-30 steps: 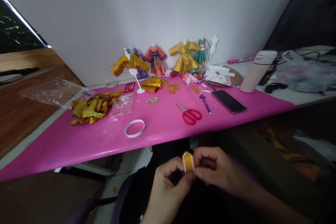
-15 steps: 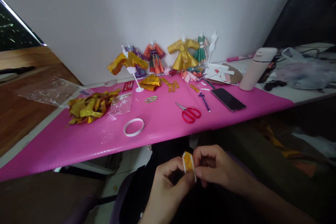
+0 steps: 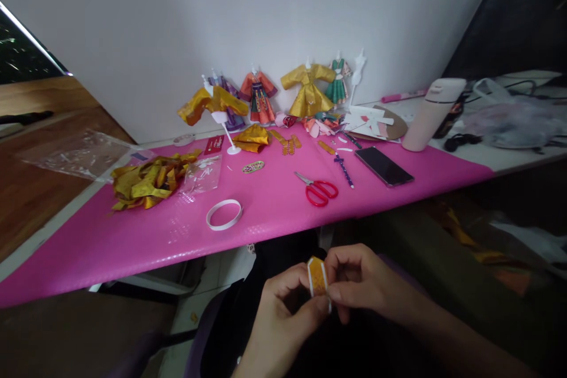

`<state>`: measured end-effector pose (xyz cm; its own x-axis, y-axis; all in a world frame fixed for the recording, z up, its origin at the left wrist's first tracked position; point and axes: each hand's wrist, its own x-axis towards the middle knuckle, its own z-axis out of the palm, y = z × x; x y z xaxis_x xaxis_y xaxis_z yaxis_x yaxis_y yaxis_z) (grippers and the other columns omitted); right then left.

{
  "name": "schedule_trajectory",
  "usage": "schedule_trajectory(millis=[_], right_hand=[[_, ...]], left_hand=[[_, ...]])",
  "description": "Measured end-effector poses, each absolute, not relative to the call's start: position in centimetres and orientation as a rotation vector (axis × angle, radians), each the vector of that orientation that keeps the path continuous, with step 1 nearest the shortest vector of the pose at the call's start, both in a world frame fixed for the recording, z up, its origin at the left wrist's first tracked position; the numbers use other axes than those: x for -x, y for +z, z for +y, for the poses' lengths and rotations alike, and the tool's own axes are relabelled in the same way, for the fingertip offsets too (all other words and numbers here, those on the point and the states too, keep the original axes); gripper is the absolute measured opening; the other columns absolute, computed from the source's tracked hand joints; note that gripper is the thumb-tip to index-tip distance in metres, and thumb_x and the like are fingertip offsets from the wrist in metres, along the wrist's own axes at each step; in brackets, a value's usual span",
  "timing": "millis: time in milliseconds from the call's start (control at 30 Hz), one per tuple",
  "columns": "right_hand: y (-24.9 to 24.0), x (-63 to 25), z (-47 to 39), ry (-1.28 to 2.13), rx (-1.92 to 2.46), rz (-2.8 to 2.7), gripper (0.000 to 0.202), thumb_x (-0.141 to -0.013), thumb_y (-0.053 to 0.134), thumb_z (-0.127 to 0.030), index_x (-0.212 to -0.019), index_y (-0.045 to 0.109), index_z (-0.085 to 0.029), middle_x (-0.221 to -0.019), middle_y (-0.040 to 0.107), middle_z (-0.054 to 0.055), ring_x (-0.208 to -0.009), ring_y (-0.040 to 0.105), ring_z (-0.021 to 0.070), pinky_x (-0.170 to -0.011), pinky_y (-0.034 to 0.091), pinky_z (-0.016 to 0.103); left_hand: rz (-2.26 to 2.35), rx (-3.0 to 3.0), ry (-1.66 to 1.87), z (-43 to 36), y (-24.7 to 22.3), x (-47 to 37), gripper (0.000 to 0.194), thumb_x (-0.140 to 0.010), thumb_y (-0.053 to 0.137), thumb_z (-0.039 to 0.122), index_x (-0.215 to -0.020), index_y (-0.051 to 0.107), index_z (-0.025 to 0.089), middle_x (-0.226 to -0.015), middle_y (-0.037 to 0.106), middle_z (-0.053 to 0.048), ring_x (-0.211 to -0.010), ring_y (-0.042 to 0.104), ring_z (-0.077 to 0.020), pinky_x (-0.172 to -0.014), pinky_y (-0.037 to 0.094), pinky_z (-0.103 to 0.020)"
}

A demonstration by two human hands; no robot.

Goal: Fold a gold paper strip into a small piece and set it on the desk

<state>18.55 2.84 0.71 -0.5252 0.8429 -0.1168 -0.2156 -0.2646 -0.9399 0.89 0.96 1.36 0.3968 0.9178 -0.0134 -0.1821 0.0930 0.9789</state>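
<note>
Over my lap, in front of the table's edge, a small gold fabric strip (image 3: pixel 317 276) with white borders and a pointed top is held upright. My left hand (image 3: pixel 287 313) pinches its lower left part between thumb and index finger. On the strip's right edge, the thumb and fingers of my right hand (image 3: pixel 361 280) are closed together, pressing the white border. The strip's lower end is partly hidden behind my left thumb. On the pink table cover nearest my hands lie red-handled scissors (image 3: pixel 319 190) and a white ring-shaped roll (image 3: pixel 224 215).
Miniature dresses on stands, among them a gold one (image 3: pixel 309 91), line the white wall. Gold fabric scraps (image 3: pixel 150 182) are heaped at left by a plastic bag of small white pieces (image 3: pixel 204 172). A phone (image 3: pixel 384 166) and a pale bottle (image 3: pixel 433 115) are at right.
Both hands keep their hold on the gold strip, with only a slight shift of the right fingers. The whole view has moved a little.
</note>
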Motion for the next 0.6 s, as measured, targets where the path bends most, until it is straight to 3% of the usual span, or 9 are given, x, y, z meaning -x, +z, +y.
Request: schedule_trajectory(millis=[600], right_hand=[[0.36, -18.84, 2.89, 1.898, 0.786, -1.255, 0.026, -0.074, 0.081, -0.033, -0.076, 0.062, -0.015, -0.063, 0.068, -0.001, -0.051, 0.064, 0.0102, -0.051, 0.045, 0.02]], left_hand=[[0.814, -1.282, 1.002, 1.19, 1.66, -0.97, 0.013, -0.083, 0.072, 0.019, -0.071, 0.067, 0.018, -0.072, 0.058, 0.002, -0.068, 0.052, -0.0129, -0.07, 0.043, -0.025]])
